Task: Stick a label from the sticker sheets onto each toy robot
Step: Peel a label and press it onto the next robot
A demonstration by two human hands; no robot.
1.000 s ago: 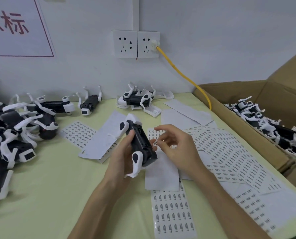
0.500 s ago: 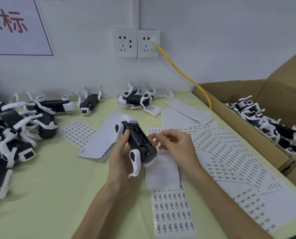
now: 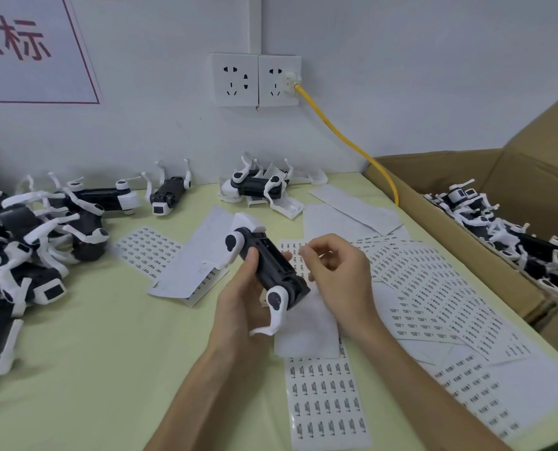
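Pale table (image 3: 76, 369), toy robot (image 3: 271, 266) lifted slightly (left hand (image 3: 235, 304) grips)

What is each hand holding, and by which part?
The left hand grips the toy robot around the middle of its black body. The right hand is pinched beside it; whether on a label cannot be told.

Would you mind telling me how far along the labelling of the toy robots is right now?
Done, probably: the toy robots in the cardboard box, though their labels are not visible. In hand: the left hand grips one toy robot while the right hand appears to pinch a label beside it. Left: likely the pile of robots at the left, with sticker sheets spread nearby.
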